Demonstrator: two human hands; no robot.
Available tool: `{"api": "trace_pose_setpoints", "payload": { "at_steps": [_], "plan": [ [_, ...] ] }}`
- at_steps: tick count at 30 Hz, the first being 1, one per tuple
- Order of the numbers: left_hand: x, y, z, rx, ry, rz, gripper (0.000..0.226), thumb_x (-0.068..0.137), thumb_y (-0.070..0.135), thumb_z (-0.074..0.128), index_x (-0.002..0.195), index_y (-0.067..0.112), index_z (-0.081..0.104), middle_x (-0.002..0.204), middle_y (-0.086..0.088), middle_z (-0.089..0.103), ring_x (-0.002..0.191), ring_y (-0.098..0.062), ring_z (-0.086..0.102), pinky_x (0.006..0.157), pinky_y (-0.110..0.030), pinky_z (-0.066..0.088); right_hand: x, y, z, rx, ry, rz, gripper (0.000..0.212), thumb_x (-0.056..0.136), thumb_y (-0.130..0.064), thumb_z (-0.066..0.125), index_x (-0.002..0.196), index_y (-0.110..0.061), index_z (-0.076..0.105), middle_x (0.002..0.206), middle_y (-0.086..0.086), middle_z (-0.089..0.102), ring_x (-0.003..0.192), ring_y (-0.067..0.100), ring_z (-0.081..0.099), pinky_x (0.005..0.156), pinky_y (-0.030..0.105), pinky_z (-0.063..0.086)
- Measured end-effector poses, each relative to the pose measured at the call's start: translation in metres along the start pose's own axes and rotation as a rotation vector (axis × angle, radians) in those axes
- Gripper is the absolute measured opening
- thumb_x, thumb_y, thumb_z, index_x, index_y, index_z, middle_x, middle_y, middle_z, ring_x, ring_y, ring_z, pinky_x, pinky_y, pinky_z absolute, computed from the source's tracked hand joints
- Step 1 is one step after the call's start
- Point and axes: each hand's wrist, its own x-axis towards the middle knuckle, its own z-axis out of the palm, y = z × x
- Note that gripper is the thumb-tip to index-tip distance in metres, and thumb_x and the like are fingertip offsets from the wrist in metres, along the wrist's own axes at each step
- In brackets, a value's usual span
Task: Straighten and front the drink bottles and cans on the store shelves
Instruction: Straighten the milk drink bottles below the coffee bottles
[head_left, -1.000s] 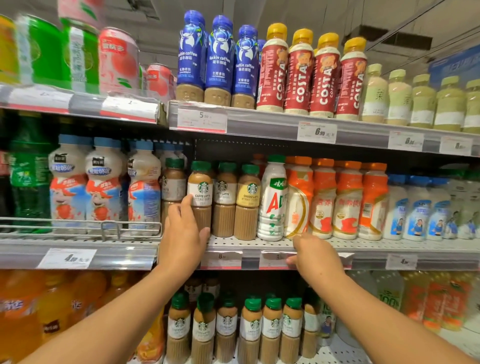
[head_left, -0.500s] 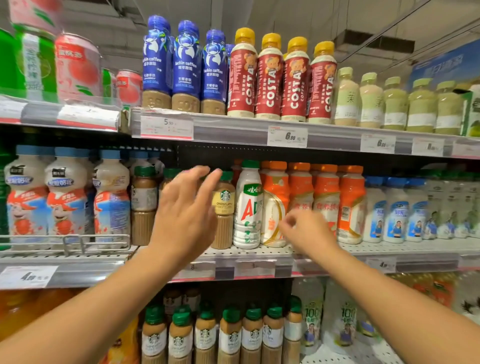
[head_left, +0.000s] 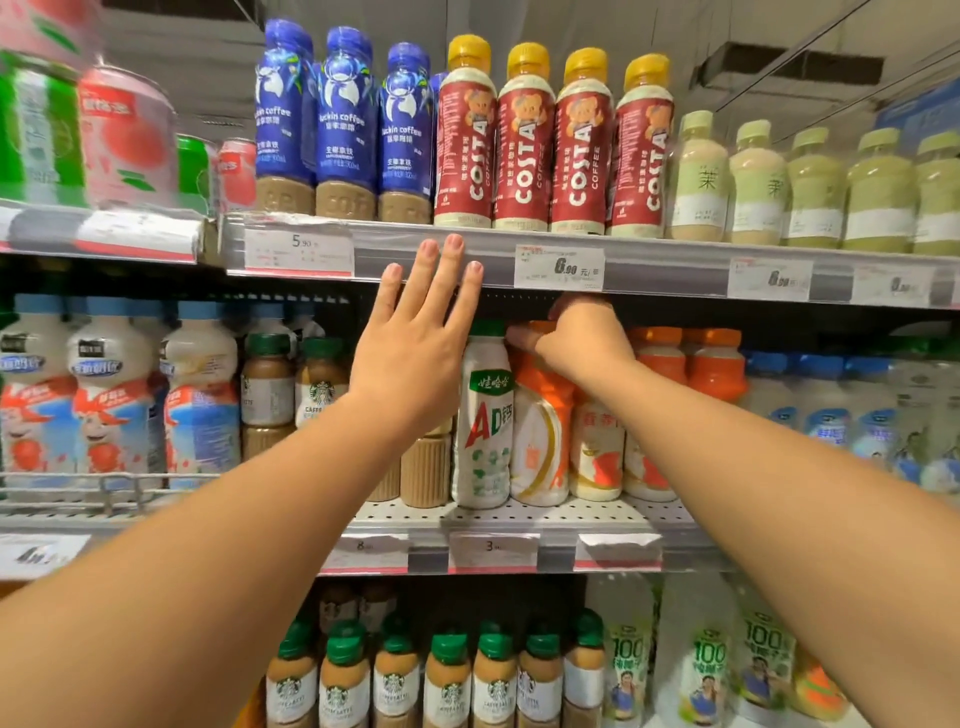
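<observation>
My left hand (head_left: 415, 338) is raised flat with straight, spread fingers in front of the middle shelf, its fingertips reaching the top shelf's price rail (head_left: 665, 270); it hides the Starbucks latte bottles behind it. My right hand (head_left: 582, 338) grips the orange cap of an orange-and-white drink bottle (head_left: 540, 441) on the middle shelf. A white AD bottle with a green cap (head_left: 483, 415) stands just left of it. Blue Luckin coffee bottles (head_left: 343, 124) and red Costa bottles (head_left: 524, 140) line the top shelf, labels forward.
Pale green tea bottles (head_left: 810, 192) stand at the top right, cans (head_left: 124, 140) at the top left. White milk bottles with blue caps (head_left: 109, 395) sit behind a wire rail on the left. Starbucks bottles (head_left: 447, 680) fill the bottom shelf.
My left hand lifted off the Starbucks bottles and rose toward the top shelf's rail. My right hand moved from the shelf edge up to the orange bottle's cap and closed on it.
</observation>
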Motion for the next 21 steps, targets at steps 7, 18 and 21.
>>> {"api": "trace_pose_setpoints", "payload": {
  "at_steps": [7, 18, 21],
  "plan": [
    [0.001, 0.003, 0.008, 0.016, 0.021, -0.023, 0.091, 0.083, 0.019, 0.042, 0.148, 0.012, -0.022, 0.153, -0.011, -0.032, 0.144, -0.030, -0.025, 0.118, -0.049, -0.010, 0.012, 0.005, -0.011, 0.056, -0.085, -0.018, 0.015, 0.082, -0.020, 0.062, 0.096, -0.021, 0.066, 0.105, 0.008, 0.065, 0.091, 0.029, 0.062, 0.080, 0.038, 0.056],
    [0.001, 0.005, 0.009, 0.040, 0.008, -0.049, 0.094, 0.086, 0.024, 0.044, 0.144, 0.012, -0.030, 0.149, -0.011, -0.041, 0.141, -0.030, -0.032, 0.117, -0.050, -0.013, 0.018, 0.012, -0.006, 0.060, -0.163, -0.060, 0.044, 0.080, -0.044, 0.074, 0.118, -0.025, 0.060, 0.111, 0.005, 0.063, 0.094, 0.026, 0.063, 0.080, 0.034, 0.054],
    [0.000, 0.005, 0.008, 0.035, 0.011, -0.050, 0.093, 0.086, 0.024, 0.042, 0.144, 0.011, -0.029, 0.150, -0.012, -0.039, 0.141, -0.030, -0.032, 0.117, -0.050, -0.013, 0.018, 0.016, -0.001, 0.100, -0.128, -0.062, 0.042, 0.082, -0.039, 0.072, 0.121, -0.025, 0.061, 0.122, 0.005, 0.060, 0.105, 0.026, 0.059, 0.089, 0.037, 0.053]
  ]
}}
